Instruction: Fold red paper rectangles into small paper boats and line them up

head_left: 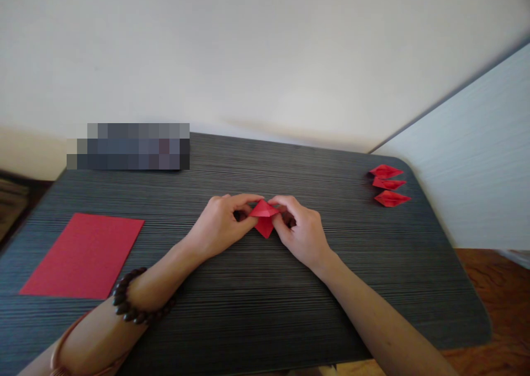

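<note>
A small folded red paper (265,211) is held over the middle of the dark table, its upper part a raised peak and its lower part a point toward me. My left hand (223,218) pinches its left corner between thumb and fingers. On the opposite corner, my right hand (300,224) has a similar pinch. Fingertips cover both side edges of the paper. A dark bead bracelet (124,298) circles my left wrist.
Red paper sheets (85,257) lie flat at the left of the dark table (232,321). Three folded red paper boats (389,184) stand in a column at the far right. A blurred-out item (132,149) sits at the back left, near the wall (265,56).
</note>
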Demonstrator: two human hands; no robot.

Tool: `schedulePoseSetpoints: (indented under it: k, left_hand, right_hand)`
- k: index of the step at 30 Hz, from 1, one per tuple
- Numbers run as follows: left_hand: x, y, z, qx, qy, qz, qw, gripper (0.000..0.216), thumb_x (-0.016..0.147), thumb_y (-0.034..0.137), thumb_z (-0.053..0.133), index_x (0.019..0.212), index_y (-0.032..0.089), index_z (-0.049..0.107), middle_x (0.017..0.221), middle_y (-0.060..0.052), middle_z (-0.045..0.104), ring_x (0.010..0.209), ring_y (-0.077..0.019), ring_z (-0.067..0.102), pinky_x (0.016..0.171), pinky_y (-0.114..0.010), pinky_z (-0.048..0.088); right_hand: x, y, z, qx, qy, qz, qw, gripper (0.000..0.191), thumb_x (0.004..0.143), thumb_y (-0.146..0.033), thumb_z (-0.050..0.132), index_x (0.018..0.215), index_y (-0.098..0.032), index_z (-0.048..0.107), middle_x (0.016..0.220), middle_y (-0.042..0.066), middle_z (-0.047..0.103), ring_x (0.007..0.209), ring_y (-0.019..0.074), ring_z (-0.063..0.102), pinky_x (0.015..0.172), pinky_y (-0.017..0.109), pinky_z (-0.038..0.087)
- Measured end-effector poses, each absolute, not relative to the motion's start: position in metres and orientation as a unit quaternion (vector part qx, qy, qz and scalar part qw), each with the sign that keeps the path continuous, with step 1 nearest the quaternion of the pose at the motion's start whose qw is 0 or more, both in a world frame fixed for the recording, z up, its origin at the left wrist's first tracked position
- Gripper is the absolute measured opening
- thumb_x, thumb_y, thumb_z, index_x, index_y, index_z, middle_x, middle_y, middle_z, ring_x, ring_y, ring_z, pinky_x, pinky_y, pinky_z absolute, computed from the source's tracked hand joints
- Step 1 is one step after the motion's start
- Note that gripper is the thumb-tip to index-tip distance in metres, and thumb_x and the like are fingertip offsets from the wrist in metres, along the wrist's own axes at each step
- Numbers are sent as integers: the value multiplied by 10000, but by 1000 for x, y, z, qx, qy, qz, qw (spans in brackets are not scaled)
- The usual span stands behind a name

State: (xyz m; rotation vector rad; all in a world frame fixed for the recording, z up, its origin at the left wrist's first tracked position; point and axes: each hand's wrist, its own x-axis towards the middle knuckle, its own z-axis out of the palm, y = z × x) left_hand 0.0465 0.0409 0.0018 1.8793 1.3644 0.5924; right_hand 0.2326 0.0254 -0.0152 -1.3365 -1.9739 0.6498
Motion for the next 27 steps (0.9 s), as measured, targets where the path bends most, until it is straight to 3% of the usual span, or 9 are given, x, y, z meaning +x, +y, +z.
schedulePoseSetpoints:
  k: [5, 8, 12, 18, 21, 27]
  left_hand:
    - [43, 42, 4, 694, 538, 237, 416, 332, 824, 311, 567, 1132, 222, 650, 855, 0, 748, 683, -162, 654, 583, -234, 444]
    - [41, 44, 9, 664, 515, 234, 489, 384, 835, 312, 571, 1198, 190, 596, 756, -3, 739, 570, -130, 611, 512, -211, 424]
    - [39, 47, 15, 590, 460, 232, 622, 442, 851, 325, 575, 1256, 154, 521, 841, -42, 730, 473, -85, 571, 466, -194, 460]
    - [34, 52, 13, 490, 398, 277, 724, 368, 849, 265, 591, 1207, 182, 563, 1030, -75, 680, 817, -179, 657, 616, -257, 584]
    - [33, 52, 11, 465, 377, 283, 749, 357, 855, 229, 574, 1209, 183, 563, 1109, -90, 647, 931, -216, 635, 688, -314, 598]
    - [36, 51, 11, 482, 386, 274, 737, 351, 843, 286, 618, 1171, 166, 586, 1094, -82, 665, 922, -188, 642, 730, -280, 582]
  right_hand:
    - [239, 29, -18, -432, -717, 369, 404, 263, 885, -147, 480, 1092, -241, 613, 849, -6, 689, 511, 65, 612, 482, 188, 494]
    - [240, 29, -17, -408, -719, 377, 417, 270, 890, -149, 491, 1089, -247, 645, 844, -10, 708, 528, 66, 624, 498, 186, 511]
    - [240, 28, -15, -398, -729, 346, 437, 271, 867, -137, 532, 1071, -251, 668, 873, -5, 726, 625, 90, 652, 563, 210, 535]
    - [239, 26, -15, -396, -703, 393, 442, 309, 860, -129, 524, 1133, -224, 633, 939, 37, 708, 634, 105, 679, 562, 230, 552]
    - [240, 27, -14, -400, -724, 351, 439, 312, 851, -103, 511, 1108, -212, 651, 850, 32, 708, 629, 106, 665, 587, 242, 535]
    - [240, 28, -10, -387, -769, 267, 434, 360, 843, -81, 483, 1113, -243, 658, 774, 14, 693, 653, 115, 612, 631, 268, 490]
